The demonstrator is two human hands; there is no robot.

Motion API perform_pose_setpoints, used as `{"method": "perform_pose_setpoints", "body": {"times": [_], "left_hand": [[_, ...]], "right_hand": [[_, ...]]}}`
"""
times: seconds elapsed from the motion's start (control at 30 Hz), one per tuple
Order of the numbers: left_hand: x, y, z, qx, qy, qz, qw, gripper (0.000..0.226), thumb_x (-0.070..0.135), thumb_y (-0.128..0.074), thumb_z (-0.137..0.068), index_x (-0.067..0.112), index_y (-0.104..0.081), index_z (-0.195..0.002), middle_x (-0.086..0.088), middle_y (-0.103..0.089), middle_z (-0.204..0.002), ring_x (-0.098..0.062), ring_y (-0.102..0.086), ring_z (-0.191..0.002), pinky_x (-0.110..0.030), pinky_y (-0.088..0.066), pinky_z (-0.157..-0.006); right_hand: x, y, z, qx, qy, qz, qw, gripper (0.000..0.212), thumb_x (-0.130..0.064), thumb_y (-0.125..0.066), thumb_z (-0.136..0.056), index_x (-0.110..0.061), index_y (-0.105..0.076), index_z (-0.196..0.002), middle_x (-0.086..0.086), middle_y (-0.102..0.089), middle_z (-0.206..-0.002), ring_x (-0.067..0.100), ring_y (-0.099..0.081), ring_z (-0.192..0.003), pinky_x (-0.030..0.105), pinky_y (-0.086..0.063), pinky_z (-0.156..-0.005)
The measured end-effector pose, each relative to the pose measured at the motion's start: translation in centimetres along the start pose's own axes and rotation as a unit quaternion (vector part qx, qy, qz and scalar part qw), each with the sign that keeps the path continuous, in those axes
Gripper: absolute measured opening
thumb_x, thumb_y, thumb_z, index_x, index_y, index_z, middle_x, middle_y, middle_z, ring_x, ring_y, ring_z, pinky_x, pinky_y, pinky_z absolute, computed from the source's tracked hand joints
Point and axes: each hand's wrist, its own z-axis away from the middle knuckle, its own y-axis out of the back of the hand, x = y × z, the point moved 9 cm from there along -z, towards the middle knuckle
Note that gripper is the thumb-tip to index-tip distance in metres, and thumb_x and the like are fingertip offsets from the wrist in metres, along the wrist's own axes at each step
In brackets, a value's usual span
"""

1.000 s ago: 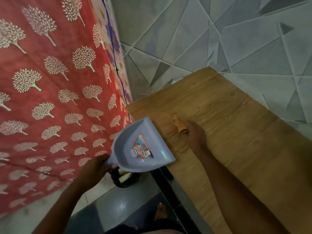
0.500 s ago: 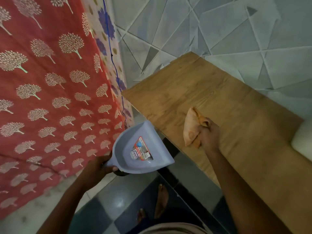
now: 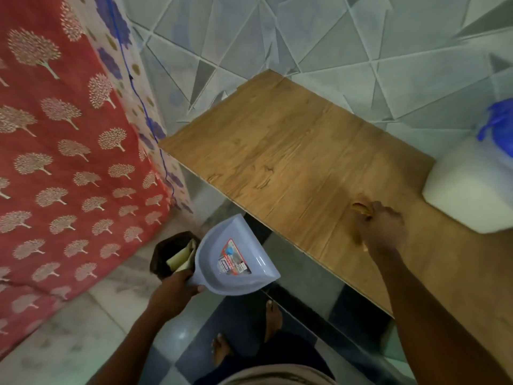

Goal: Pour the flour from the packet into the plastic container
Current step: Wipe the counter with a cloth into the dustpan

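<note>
1. A red hanging fabric printed with pale trees (image 3: 69,162) was seen filling the left side. Just beside it hung a white flowered fabric (image 3: 111,56), with a thin blue cord (image 3: 130,76) running down it.
2. A small dark round bin (image 3: 162,254) was set on the pale tiled floor (image 3: 83,337) with yellowish paper (image 3: 180,259) sticking out of it. Its right side was hidden by the dustpan.
3. The left grip (image 3: 175,290) was closed round the handle of a grey-blue plastic dustpan (image 3: 211,245). The dustpan was held off the floor, just in front of the bench's left front corner, with its labelled inner face turned upward.
4. Two bare feet (image 3: 273,315) were seen on the floor below the dustpan.
5. A wood-grain bench (image 3: 291,151) was placed against a grey wall tiled in triangles (image 3: 305,37).
6. The right grip (image 3: 383,232) was pressed down on the bench near its front edge and closed on an orange-brown cloth (image 3: 361,208). Only scraps of the cloth showed past the fingers, and the whole was blurred.
7. A white plastic container (image 3: 469,190) was seen at the right end of the bench, near the right grip but apart from it. A blue plastic bag (image 3: 499,126) was bunched at its far top. Whether that was the flour packet could not be told.
</note>
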Motion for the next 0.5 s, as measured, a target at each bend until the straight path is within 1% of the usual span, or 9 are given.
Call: {"method": "perform_pose_setpoints", "body": {"times": [0.03,0.1,0.13,0.17,0.23,0.3,0.37,0.43,0.5], "left_hand": [[0.5,-0.6,-0.4,-0.007,-0.005,-0.005,1.000,0.021,0.036,-0.069,-0.093,0.022,-0.059,-0.104,-0.003,-0.066,-0.101,-0.021,-0.063,-0.091,-0.032,-0.047,-0.073],[1.6,-1.5,-0.8,-0.017,-0.020,-0.004,1.000,0.023,0.032,-0.069,-0.093,0.017,-0.062,-0.109,-0.005,-0.067,-0.105,-0.024,-0.064,-0.096,-0.032,-0.047,-0.077],[2.0,-2.0,-1.1,-0.020,-0.024,0.000,1.000,0.024,0.029,-0.070,-0.093,0.016,-0.064,-0.112,-0.004,-0.067,-0.106,-0.023,-0.064,-0.097,-0.031,-0.046,-0.078],[2.5,-2.3,-1.2,-0.020,-0.026,0.007,0.999,0.022,0.027,-0.070,-0.093,0.017,-0.064,-0.111,-0.003,-0.067,-0.105,-0.021,-0.064,-0.096,-0.031,-0.046,-0.078],[3.2,-3.0,-1.4,-0.020,-0.022,0.031,0.999,0.014,0.025,-0.071,-0.092,0.024,-0.063,-0.103,0.001,-0.067,-0.098,-0.018,-0.064,-0.090,-0.033,-0.050,-0.077],[3.9,-3.5,-1.5,-0.017,-0.021,0.053,0.998,0.015,0.025,-0.071,-0.092,0.030,-0.059,-0.100,0.006,-0.065,-0.090,-0.016,-0.063,-0.084,-0.033,-0.051,-0.076],[4.4,-3.8,-1.6,-0.004,-0.023,0.071,0.997,0.021,0.026,-0.072,-0.091,0.030,-0.059,-0.107,0.007,-0.065,-0.091,-0.017,-0.063,-0.085,-0.032,-0.048,-0.075],[4.6,-4.0,-1.6,0.010,-0.021,0.081,0.996,0.029,0.028,-0.073,-0.091,0.025,-0.061,-0.117,0.004,-0.065,-0.099,-0.019,-0.063,-0.089,-0.033,-0.048,-0.077],[4.9,-4.3,-1.7,0.017,-0.012,0.095,0.995,0.031,0.029,-0.072,-0.092,0.023,-0.062,-0.121,0.002,-0.067,-0.105,-0.019,-0.064,-0.091,-0.033,-0.049,-0.078]], "right_hand": [[1.5,-0.9,-0.4,-0.021,-0.015,0.022,0.999,0.032,-0.032,-0.064,-0.087,-0.011,-0.064,-0.111,0.019,-0.066,-0.101,0.039,-0.057,-0.100,0.046,-0.050,-0.083],[3.2,-2.8,-0.4,-0.068,-0.017,0.032,0.997,0.042,-0.032,-0.066,-0.085,-0.017,-0.062,-0.124,0.016,-0.059,-0.129,0.038,-0.047,-0.122,0.052,-0.039,-0.098],[3.6,-4.0,-0.4,-0.097,-0.017,0.007,0.995,0.047,-0.031,-0.066,-0.086,-0.019,-0.058,-0.131,0.014,-0.053,-0.139,0.037,-0.042,-0.131,0.054,-0.032,-0.104],[3.7,-5.0,-0.2,-0.118,-0.026,-0.037,0.992,0.048,-0.029,-0.064,-0.089,-0.020,-0.053,-0.135,0.012,-0.049,-0.144,0.036,-0.040,-0.134,0.057,-0.027,-0.108],[3.5,-6.5,-0.4,-0.122,-0.052,-0.107,0.985,0.045,-0.023,-0.059,-0.092,-0.020,-0.048,-0.136,0.011,-0.049,-0.143,0.035,-0.042,-0.134,0.062,-0.020,-0.114],[2.0,-7.1,-1.2,-0.099,-0.038,-0.114,0.988,0.045,-0.020,-0.059,-0.091,-0.021,-0.047,-0.134,0.011,-0.052,-0.140,0.034,-0.047,-0.132,0.064,-0.021,-0.115],[-0.9,-7.7,-2.2,-0.093,0.000,-0.134,0.987,0.048,-0.019,-0.063,-0.088,-0.021,-0.049,-0.134,0.010,-0.056,-0.137,0.033,-0.054,-0.125,0.061,-0.029,-0.111],[-5.1,-8.4,-3.0,-0.092,0.054,-0.176,0.979,0.050,-0.017,-0.067,-0.084,-0.020,-0.053,-0.132,0.009,-0.061,-0.134,0.033,-0.059,-0.119,0.058,-0.035,-0.106],[-10.1,-9.1,-2.8,-0.107,0.129,-0.193,0.967,0.050,-0.019,-0.067,-0.081,-0.023,-0.055,-0.129,0.006,-0.062,-0.135,0.030,-0.059,-0.120,0.059,-0.037,-0.105]]}}
